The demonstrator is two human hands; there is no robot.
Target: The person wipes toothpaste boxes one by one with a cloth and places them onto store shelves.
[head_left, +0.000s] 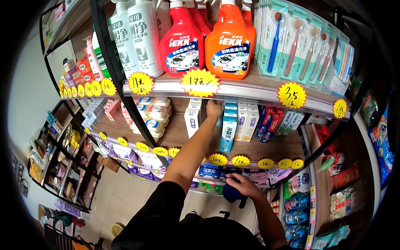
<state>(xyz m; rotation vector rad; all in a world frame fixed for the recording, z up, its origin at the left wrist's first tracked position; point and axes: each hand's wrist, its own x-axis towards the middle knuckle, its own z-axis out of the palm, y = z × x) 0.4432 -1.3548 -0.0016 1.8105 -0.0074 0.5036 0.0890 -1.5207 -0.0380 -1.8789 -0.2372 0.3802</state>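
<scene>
My left hand [214, 109] reaches deep into the middle shelf, between rows of boxed toothpaste. Its fingers are hidden at the back, under the upper shelf, so I cannot see what they touch. Just left of it stand white toothpaste boxes [193, 118]; to its right is a stack of teal-and-white toothpaste boxes [228, 127]. Lower down, in front of the shelf edge, my right hand [246, 186] is closed around a dark blue rounded object [233, 194] with a black part on top. What kind of object it is, I cannot make out.
Above hangs a shelf with red [181, 39] and orange spray bottles [228, 41] and boxed toothbrushes [291, 46]. Wrapped white soap packs [154, 114] lie left on the middle shelf. A black upright post [121, 79] crosses the left side. Blue bottles [296, 216] stand low right.
</scene>
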